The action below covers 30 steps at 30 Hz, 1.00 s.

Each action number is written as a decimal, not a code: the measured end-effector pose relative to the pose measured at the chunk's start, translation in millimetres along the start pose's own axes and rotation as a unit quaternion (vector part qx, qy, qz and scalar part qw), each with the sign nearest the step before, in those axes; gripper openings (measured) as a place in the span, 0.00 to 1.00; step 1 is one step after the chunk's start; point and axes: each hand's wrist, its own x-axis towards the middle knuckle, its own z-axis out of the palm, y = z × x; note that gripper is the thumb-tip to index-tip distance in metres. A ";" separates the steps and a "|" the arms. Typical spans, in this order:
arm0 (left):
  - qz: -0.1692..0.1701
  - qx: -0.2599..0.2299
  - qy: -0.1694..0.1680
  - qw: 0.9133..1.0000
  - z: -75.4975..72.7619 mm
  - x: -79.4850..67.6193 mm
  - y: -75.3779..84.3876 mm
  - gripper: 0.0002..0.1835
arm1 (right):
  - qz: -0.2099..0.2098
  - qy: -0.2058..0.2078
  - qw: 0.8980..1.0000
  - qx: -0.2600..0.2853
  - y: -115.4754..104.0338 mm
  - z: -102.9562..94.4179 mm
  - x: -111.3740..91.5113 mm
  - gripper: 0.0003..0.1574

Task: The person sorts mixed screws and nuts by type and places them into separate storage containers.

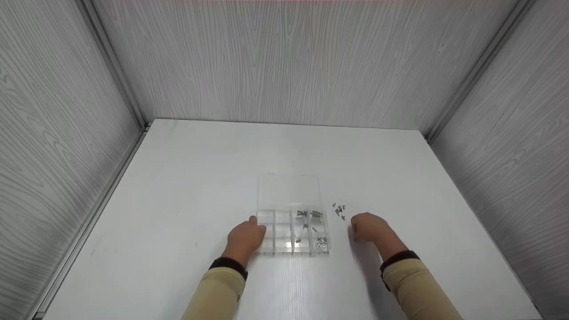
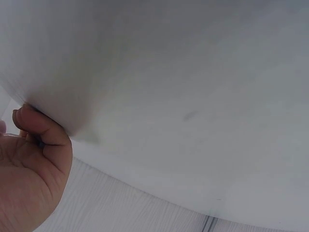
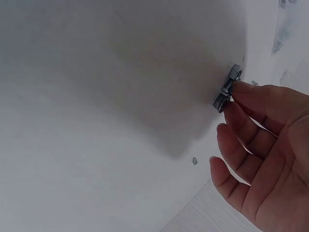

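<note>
A clear plastic compartment box (image 1: pixel 283 228) lies with its clear lid (image 1: pixel 289 189) folded back behind it. My left hand (image 1: pixel 245 236) grips its left edge, thumb on top; in the left wrist view the curled fingers (image 2: pixel 41 123) are around that edge. To the right of the box is a loose group of small metal screws (image 1: pixel 340 210). My right hand (image 1: pixel 368 227) is just in front of them. In the right wrist view, its thumb and forefinger pinch a small metal screw (image 3: pixel 227 88), with similar shiny metal pieces right beside the fingertips. The other fingers are loosely bent.
Several compartments on the box's right side hold small hardware: long screws (image 1: pixel 316 214) at the back and nuts (image 1: pixel 321 242) at the front. One small metal piece (image 3: pixel 195 161) lies apart on the white table (image 1: pixel 200 178). Grey wood-grain panels (image 1: pixel 284 62) enclose the table.
</note>
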 end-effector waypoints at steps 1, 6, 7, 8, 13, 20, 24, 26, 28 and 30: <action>0.000 0.002 0.000 1.000 0.3 0.3 -0.1 0.29 | 0.003 0.002 1.000 0.004 0.4 0.7 0.2 0.10; 0.002 0.003 0.002 1.000 1.3 0.8 -0.4 0.29 | 0.014 -0.005 1.000 0.006 2.7 3.5 1.8 0.10; 0.001 0.002 0.002 1.000 1.3 0.7 -0.4 0.29 | 0.013 -0.006 1.000 0.006 3.7 4.4 2.2 0.10; 0.000 -0.002 0.001 1.000 1.4 0.7 -0.4 0.29 | 0.012 -0.006 1.000 0.005 4.6 5.1 2.7 0.10; -0.004 -0.010 -0.002 1.000 0.0 -0.3 -0.2 0.30 | -0.003 0.005 1.000 0.016 11.0 9.0 5.7 0.11; -0.006 0.003 -0.004 1.000 -1.1 -0.9 0.9 0.30 | -0.007 0.007 0.999 0.032 12.7 4.3 3.5 0.09; -0.005 0.009 -0.013 1.000 -2.9 -1.4 2.4 0.29 | 0.010 0.001 0.999 0.048 12.6 0.0 3.6 0.10; -0.005 0.012 -0.014 1.000 -3.9 -1.6 3.1 0.28 | 0.014 0.003 0.998 0.056 11.9 -2.4 4.4 0.10; -0.001 0.018 -0.016 1.000 -4.7 -1.7 3.3 0.27 | 0.009 0.008 0.998 0.055 10.8 -4.5 5.6 0.09; -0.003 0.021 -0.013 1.000 -4.8 -1.9 3.1 0.27 | -0.003 0.016 0.998 0.052 8.2 -6.5 6.8 0.07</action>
